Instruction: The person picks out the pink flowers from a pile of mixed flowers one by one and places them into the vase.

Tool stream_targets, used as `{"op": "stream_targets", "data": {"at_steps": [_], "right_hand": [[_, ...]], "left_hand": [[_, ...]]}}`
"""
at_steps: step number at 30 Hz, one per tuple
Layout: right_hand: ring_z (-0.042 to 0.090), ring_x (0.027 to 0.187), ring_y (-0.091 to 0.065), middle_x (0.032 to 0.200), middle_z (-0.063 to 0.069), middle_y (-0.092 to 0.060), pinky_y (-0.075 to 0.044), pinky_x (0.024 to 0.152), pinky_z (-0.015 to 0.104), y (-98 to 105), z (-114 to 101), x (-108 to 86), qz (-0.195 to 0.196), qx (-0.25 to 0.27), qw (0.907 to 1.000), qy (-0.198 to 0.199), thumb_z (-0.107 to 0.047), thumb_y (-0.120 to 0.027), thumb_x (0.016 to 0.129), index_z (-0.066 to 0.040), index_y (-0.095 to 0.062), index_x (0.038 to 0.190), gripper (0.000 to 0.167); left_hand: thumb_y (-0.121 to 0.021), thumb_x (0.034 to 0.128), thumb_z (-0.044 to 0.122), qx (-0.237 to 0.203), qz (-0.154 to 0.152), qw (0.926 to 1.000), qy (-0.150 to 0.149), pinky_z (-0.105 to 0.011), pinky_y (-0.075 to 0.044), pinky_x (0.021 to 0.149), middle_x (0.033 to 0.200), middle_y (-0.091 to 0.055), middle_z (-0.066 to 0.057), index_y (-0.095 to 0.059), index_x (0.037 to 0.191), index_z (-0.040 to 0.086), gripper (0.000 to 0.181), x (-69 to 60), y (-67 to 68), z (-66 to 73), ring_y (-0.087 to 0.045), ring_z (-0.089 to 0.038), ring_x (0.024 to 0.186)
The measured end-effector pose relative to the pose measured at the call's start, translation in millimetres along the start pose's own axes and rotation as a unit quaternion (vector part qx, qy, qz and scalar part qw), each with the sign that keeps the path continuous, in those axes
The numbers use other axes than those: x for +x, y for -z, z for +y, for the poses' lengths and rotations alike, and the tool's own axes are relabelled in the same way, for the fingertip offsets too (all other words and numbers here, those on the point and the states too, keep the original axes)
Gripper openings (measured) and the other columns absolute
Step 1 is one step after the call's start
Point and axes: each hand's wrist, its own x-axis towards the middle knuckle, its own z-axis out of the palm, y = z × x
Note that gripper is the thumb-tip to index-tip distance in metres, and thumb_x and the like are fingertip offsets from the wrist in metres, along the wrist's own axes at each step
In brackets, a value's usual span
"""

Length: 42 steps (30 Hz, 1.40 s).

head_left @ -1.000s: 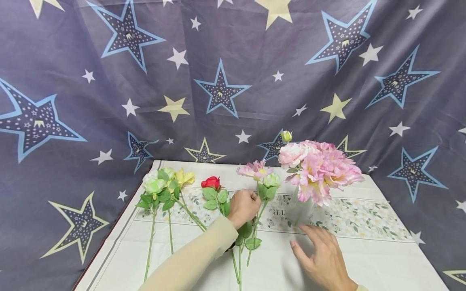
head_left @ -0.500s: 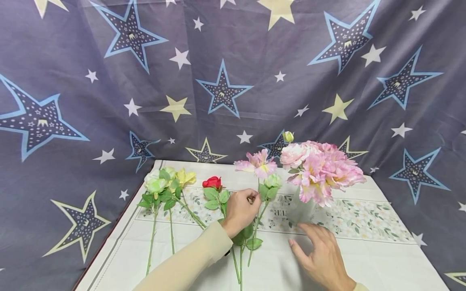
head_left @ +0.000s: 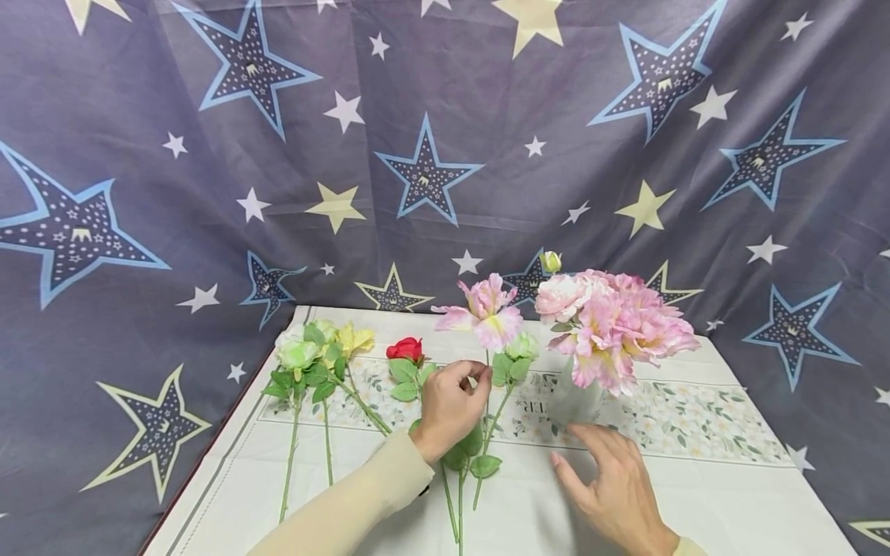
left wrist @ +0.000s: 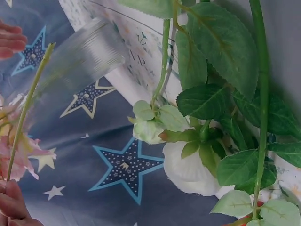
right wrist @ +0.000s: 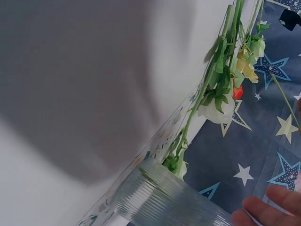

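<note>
In the head view my left hand (head_left: 452, 405) pinches the thin stem of a pink iris (head_left: 487, 313) between thumb and fingers. The bloom stands above the hand, and the bare stem end (left wrist: 46, 56) shows in the left wrist view. My right hand (head_left: 615, 490) lies with fingers spread and relaxed beside the base of a clear ribbed vase (left wrist: 94, 52). Whether its fingertips touch the vase is hard to tell. Pink blossoms (head_left: 619, 324) fill the vase's top, with a pale green bud (head_left: 550, 261) rising behind them.
Left of my left hand lie a red rose (head_left: 405, 350), a pale green rose (head_left: 297, 351) and a yellow flower (head_left: 355, 337). A light green flower (head_left: 521, 345) lies between the hands. A white rose (left wrist: 188, 165) shows in the left wrist view. Behind hangs a starry curtain (head_left: 473, 162).
My left hand has shifted slightly left, and the iris has risen and turned its face toward me. The right hand has stayed by the vase.
</note>
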Motion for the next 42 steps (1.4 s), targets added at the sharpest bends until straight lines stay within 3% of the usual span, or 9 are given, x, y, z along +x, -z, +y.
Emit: {"op": "stream_targets", "data": {"at_steps": [8, 18, 23, 27, 31, 36, 42], "right_hand": [[0.027, 0.098, -0.068, 0.107, 0.004, -0.076, -0.044, 0.088, 0.041, 1.5, -4.7, 8.0, 0.014, 0.015, 0.9998, 0.005, -0.024, -0.084, 0.078, -0.010, -0.076, 0.108, 0.034], [0.018, 0.084, -0.072, 0.098, 0.000, -0.078, -0.051, 0.078, 0.034, 9.8, -19.7, 30.3, 0.060, 0.060, 0.9952, 0.050, -0.014, -0.083, 0.080, -0.010, -0.079, 0.106, 0.027], [0.014, 0.079, -0.070, 0.092, -0.002, -0.076, -0.054, 0.073, 0.026, 12.6, -27.5, 39.8, 0.069, 0.091, 0.9917, 0.060, -0.007, -0.082, 0.080, -0.010, -0.079, 0.104, 0.025], [0.011, 0.073, -0.068, 0.086, -0.004, -0.073, -0.053, 0.069, 0.022, 13.6, -31.6, 45.9, 0.069, 0.111, 0.9896, 0.060, -0.004, -0.081, 0.081, -0.013, -0.078, 0.095, 0.017], [0.010, 0.071, -0.066, 0.082, -0.005, -0.070, -0.052, 0.066, 0.021, 13.1, -34.4, 51.5, 0.093, 0.132, 0.9845, 0.069, -0.018, -0.076, 0.093, -0.016, -0.075, 0.090, 0.004], [0.011, 0.083, -0.072, 0.090, 0.005, -0.076, -0.053, 0.072, 0.016, 11.9, -36.3, 57.1, 0.137, 0.145, 0.9769, 0.077, -0.044, -0.064, 0.101, -0.006, -0.078, 0.097, 0.040], [0.002, 0.065, -0.058, 0.073, 0.004, -0.070, -0.047, 0.055, 0.020, 10.9, -36.5, 60.5, 0.182, 0.146, 0.9689, 0.083, -0.045, -0.066, 0.099, -0.003, -0.075, 0.085, 0.045]], "left_hand": [[-0.077, 0.0869, 0.004, -0.044, 0.006, 0.9974, -0.056, -0.012, -0.037, 0.048, 0.066, -0.065, 0.005, -0.074, 0.080, 0.010, 0.010, 0.1, 6.4, 7.6, -0.047, 0.001, 0.048], [-0.078, 0.0835, 0.000, -0.074, -0.004, 0.9877, -0.137, -0.008, -0.038, 0.050, 0.073, -0.070, 0.005, -0.075, 0.086, 0.011, 0.012, -0.3, 6.2, 27.2, -0.048, 0.000, 0.050], [-0.077, 0.0831, -0.002, -0.096, -0.021, 0.9828, -0.156, -0.008, -0.041, 0.051, 0.072, -0.070, 0.004, -0.074, 0.085, 0.010, 0.013, 0.4, 4.2, 38.9, -0.050, -0.001, 0.051], [-0.075, 0.0812, -0.004, -0.111, -0.032, 0.9797, -0.164, -0.007, -0.042, 0.053, 0.073, -0.071, 0.002, -0.074, 0.085, 0.009, 0.014, 0.1, 2.2, 45.3, -0.051, 0.000, 0.052], [-0.075, 0.0835, -0.003, -0.118, -0.039, 0.9758, -0.180, -0.006, -0.043, 0.055, 0.077, -0.074, 0.000, -0.076, 0.087, 0.007, 0.011, -1.2, -0.6, 49.0, -0.053, 0.002, 0.053], [-0.074, 0.0881, 0.002, -0.117, -0.051, 0.9715, -0.199, -0.004, -0.041, 0.056, 0.078, -0.074, 0.001, -0.077, 0.087, 0.007, 0.006, -2.6, -3.6, 51.7, -0.052, 0.004, 0.054], [-0.077, 0.0858, 0.003, -0.112, -0.057, 0.9674, -0.220, -0.002, -0.040, 0.060, 0.074, -0.071, 0.004, -0.075, 0.085, 0.010, 0.008, -3.8, -5.5, 54.1, -0.053, 0.005, 0.054]]}}
